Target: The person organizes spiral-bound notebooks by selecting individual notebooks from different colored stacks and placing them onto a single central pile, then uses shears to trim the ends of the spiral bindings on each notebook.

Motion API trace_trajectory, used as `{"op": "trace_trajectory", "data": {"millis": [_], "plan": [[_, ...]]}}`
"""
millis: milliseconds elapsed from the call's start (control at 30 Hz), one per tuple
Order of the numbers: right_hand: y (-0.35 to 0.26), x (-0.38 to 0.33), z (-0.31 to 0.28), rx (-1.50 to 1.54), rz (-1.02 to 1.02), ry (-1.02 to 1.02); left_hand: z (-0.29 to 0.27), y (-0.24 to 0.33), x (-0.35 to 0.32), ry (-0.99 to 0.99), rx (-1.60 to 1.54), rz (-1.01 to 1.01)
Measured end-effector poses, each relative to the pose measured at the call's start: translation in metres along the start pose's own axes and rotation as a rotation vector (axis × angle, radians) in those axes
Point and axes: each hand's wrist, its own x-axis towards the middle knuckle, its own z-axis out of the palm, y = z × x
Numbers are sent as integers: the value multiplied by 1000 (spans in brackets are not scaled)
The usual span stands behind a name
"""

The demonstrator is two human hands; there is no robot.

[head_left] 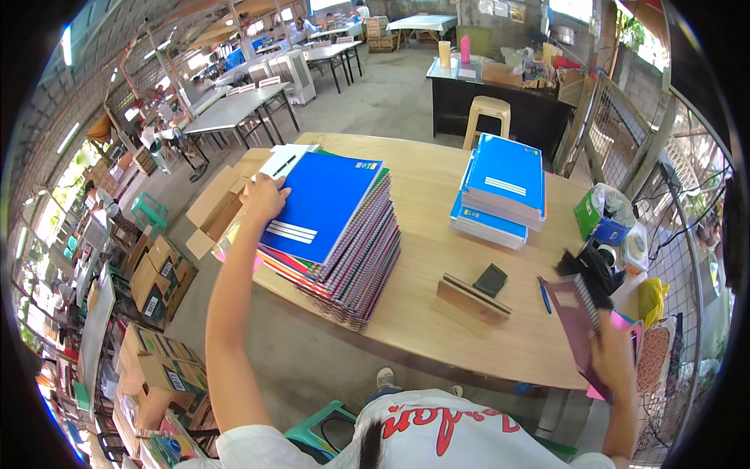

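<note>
A tall stack of spiral notebooks stands at the table's left, with a blue-covered notebook on top. My left hand rests on the left edge of that top notebook, fingers over its border beside a white pad with a pen. At the table's right edge, my right hand grips a maroon spiral-bound notebook, holding it tilted. Its fingers are partly hidden. Close to it lie a blue pen and a black pouch-like thing.
A second pile of blue notebooks sits at the back right. A wooden block and a dark phone-like object lie mid-table. Beyond are a beige stool and a black desk. Cardboard boxes stand to the left.
</note>
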Motion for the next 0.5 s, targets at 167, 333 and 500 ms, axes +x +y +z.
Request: {"op": "trace_trajectory", "data": {"millis": [167, 333, 500], "plan": [[-128, 66, -36, 989, -532, 598, 44, -85, 3, -250, -778, 251], [-308, 157, 2, 1720, -465, 308, 43, -106, 8, -159, -918, 365], [-398, 216, 132, 1399, -15, 389, 52, -108, 18, -489, -1212, 289]]}}
